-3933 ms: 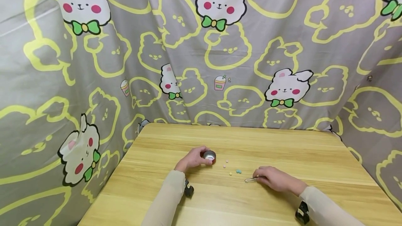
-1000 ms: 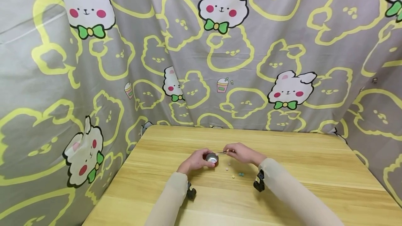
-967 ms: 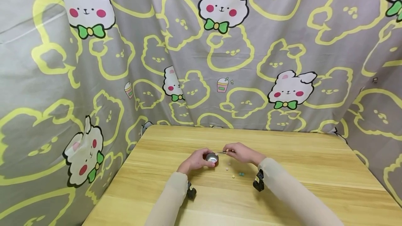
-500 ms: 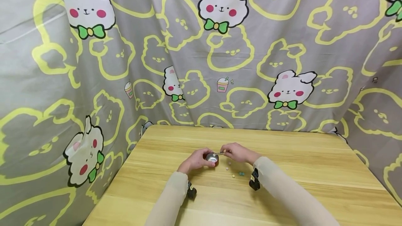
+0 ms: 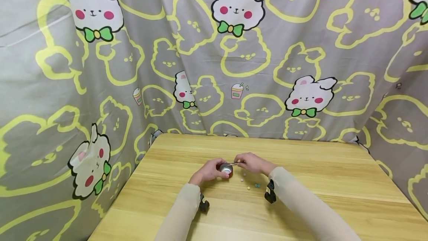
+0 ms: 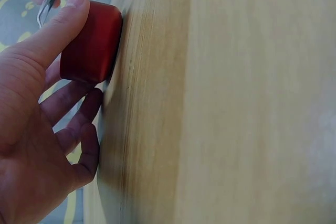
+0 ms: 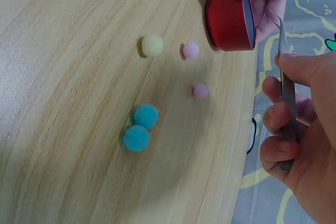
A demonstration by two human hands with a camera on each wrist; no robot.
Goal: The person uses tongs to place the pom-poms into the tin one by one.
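The right hand (image 5: 253, 163) clamps its fingers on tweezers (image 7: 287, 95) now bare of their pale ball, probably dropped into the red tin (image 7: 227, 22) the left hand (image 5: 210, 170) grips.

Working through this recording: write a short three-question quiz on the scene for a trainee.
1. Multiple choice: what does the right hand hold?
A) a spoon
B) tweezers
C) a pen
2. True or false: the left hand grips the red container.
3. How many small balls lie on the table, and in what colours?

Key:
1. B
2. True
3. Five: one pale yellow ball, two pink balls and two blue balls
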